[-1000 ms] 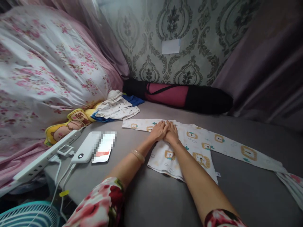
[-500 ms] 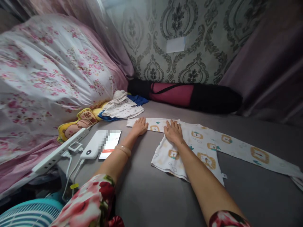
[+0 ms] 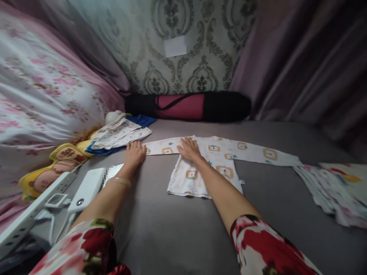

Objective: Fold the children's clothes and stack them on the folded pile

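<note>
Two hands (image 3: 135, 153) (image 3: 190, 150) on a white shirt (image 3: 218, 157)

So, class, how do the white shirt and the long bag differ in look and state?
The shirt is white with tan figures; the bag is black with a pink middle. The shirt lies flat, sleeves spread; the bag is rounded and bulky. The right hand rests on the shirt; the bag is untouched. Both lie on the grey surface.

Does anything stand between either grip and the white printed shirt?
Nothing visible does: the right grip rests directly on the white printed shirt, and the left grip is at the end of one sleeve.
</note>
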### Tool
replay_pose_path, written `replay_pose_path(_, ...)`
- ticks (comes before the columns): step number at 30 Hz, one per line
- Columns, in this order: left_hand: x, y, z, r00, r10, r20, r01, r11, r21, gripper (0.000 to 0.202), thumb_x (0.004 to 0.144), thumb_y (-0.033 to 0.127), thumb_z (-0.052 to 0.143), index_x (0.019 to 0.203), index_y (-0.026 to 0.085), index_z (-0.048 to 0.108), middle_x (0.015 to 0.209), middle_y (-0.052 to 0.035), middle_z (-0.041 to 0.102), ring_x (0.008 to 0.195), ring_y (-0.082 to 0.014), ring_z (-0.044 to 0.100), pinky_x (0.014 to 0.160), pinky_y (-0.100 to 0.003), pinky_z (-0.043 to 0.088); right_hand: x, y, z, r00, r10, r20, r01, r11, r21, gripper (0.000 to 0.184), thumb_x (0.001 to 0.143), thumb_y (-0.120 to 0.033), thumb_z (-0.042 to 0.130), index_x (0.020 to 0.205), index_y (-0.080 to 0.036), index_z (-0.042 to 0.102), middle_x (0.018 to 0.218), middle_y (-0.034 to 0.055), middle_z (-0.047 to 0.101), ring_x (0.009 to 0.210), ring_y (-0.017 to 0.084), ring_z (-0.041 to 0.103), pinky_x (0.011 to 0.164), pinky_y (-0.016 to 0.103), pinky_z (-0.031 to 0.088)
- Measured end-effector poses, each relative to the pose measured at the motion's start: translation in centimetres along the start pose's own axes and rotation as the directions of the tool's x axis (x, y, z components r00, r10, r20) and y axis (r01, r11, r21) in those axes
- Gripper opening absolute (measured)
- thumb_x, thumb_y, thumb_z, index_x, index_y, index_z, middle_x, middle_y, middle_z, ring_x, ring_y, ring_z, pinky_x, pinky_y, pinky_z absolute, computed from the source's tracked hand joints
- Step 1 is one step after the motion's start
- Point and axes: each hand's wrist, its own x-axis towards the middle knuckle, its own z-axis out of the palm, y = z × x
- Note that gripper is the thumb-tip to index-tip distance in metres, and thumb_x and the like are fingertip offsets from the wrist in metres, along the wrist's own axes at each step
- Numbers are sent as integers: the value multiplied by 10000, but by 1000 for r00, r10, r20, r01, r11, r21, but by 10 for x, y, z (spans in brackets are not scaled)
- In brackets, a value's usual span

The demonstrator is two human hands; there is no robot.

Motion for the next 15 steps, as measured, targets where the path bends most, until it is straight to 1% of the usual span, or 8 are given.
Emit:
replay_pose_path(2,-8,8,-6,992,10,-125,-7,1000,21,524,941,314,287,1308,-22,451,1405,-282,425,1338,-360,354,1071,-488,265,-4,9,-12,1000,1,24,-5,989,149,562,980,-412,300,1453,-114,364,1527,132,326,1416,222,253,1155,379,184)
replay_pose_path(3,-12,12,-11,986,28,-164,-24,999,31,513,934,296,300,1308,-25,444,1411,-288,412,1343,-365,340,1066,-488,264,-10,15,-19,1000,-14,12,11,978,206,552,979,-387,304,1449,-103,365,1519,137,339,1406,203,280,1148,352,212)
replay_pose_path(5,-20,22,-22,980,62,-187,-56,998,36,481,917,272,325,1281,-10,467,1371,-286,449,1304,-368,382,1033,-481,298,-32,32,-31,996,-83,-36,90,962,258,535,948,-330,383,1428,-95,393,1499,150,367,1386,196,321,1138,337,247)
replay_pose_path(7,-29,33,-33,986,50,-158,-50,999,6,448,904,292,342,1207,22,532,1256,-271,537,1190,-362,482,964,-470,359,-64,51,-43,982,-172,-83,187,952,240,540,882,-266,488,1395,-103,443,1478,157,395,1375,219,342,1139,368,255)
replay_pose_path(9,-39,45,-44,998,9,-69,-14,998,-67,420,887,342,358,1084,71,612,1114,-229,612,1045,-338,560,872,-437,412,-101,72,-55,973,-187,-133,212,954,210,507,845,-223,518,1340,-113,508,1445,157,439,1356,234,369,1128,385,274)
replay_pose_path(11,-54,56,-52,997,12,75,2,982,-189,412,866,400,369,928,120,665,962,-166,657,913,-295,598,773,-376,434,-137,91,-69,972,-122,-199,162,966,199,428,834,-200,513,1251,-124,579,1337,147,548,1252,224,486,1061,359,360)
replay_pose_path(13,-71,66,-59,969,71,237,14,942,-337,448,841,480,377,783,145,668,769,-99,651,767,-244,599,664,-312,416,-171,105,-86,970,44,-241,0,984,179,332,856,-215,480,1142,-144,634,1160,115,652,1036,202,608,907,313,454)
replay_pose_path(15,-91,74,-65,929,133,345,41,890,-453,495,804,563,393,708,153,653,615,-47,593,643,-202,559,581,-278,370,-199,112,-101,948,237,-212,-217,970,111,268,883,-260,457,1006,-163,674,960,82,703,850,191,634,752,281,461)
